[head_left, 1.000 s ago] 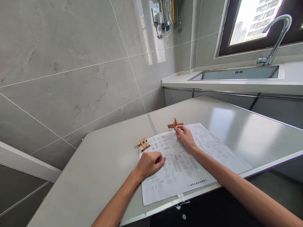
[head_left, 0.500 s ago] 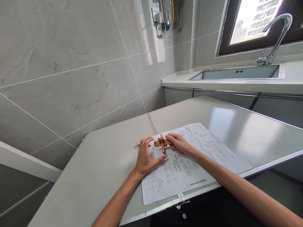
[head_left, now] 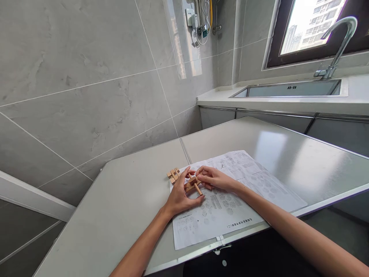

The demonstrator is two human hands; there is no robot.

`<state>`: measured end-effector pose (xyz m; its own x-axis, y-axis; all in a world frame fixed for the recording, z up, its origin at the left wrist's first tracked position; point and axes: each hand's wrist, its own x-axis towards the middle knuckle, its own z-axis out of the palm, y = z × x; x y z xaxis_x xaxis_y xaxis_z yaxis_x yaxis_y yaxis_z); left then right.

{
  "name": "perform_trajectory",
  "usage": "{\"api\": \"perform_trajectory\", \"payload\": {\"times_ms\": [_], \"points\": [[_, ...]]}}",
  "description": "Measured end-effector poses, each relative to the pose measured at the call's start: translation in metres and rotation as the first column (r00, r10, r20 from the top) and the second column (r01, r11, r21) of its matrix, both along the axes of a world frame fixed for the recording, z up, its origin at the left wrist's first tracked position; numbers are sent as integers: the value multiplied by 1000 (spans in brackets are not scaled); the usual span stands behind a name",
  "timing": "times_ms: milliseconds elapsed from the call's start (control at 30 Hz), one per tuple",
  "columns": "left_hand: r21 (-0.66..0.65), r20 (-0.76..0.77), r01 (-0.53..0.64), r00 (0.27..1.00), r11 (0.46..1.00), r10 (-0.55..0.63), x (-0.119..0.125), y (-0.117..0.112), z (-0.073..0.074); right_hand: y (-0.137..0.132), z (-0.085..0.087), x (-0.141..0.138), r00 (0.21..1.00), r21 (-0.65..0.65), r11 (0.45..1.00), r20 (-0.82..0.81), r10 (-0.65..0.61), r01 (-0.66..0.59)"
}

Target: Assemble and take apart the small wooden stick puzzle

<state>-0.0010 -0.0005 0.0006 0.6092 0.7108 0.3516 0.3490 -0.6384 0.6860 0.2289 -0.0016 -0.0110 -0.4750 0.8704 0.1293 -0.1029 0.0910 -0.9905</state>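
A small wooden cross-shaped puzzle piece [head_left: 195,184] is held between both hands just above a printed instruction sheet [head_left: 230,200] on the grey table [head_left: 121,207]. My left hand [head_left: 180,194] pinches its left side with thumb and fingers. My right hand [head_left: 215,179] grips its right end with bent fingers. A second wooden block cluster [head_left: 173,175] lies on the table just left of the sheet's far corner, close behind my left hand and apart from it.
A grey tiled wall [head_left: 86,96] runs along the table's left side. Behind the table is a white counter [head_left: 282,102] with a steel sink [head_left: 291,89] and a curved tap [head_left: 337,42] under a window. A socket with cables [head_left: 197,23] hangs on the wall.
My right hand brought the wooden cross from the sheet's far edge toward me. My left hand lifted off the paper and took hold of the cross's left side.
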Motion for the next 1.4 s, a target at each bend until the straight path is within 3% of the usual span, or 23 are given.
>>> {"api": "perform_trajectory", "payload": {"times_ms": [433,667,867,1067,1400], "points": [[21,16,26,1000,999,-27,-2,3,0,-1,0,0,998,31,998,10,63,-63],[61,-96,42,995,997,-36,1,-4,8,1,-7,0,999,-9,999,21,48,-48],[141,-107,64,993,988,-49,1,-4,11,-3,-2,-1,998,25,999,36,43,-44],[82,-123,33,992,996,-23,1,-6,16,-4,0,2,999,71,997,38,33,-36],[243,-63,-37,997,969,54,0,0,8,-3,3,-1,999,71,996,-6,-54,54]]}}
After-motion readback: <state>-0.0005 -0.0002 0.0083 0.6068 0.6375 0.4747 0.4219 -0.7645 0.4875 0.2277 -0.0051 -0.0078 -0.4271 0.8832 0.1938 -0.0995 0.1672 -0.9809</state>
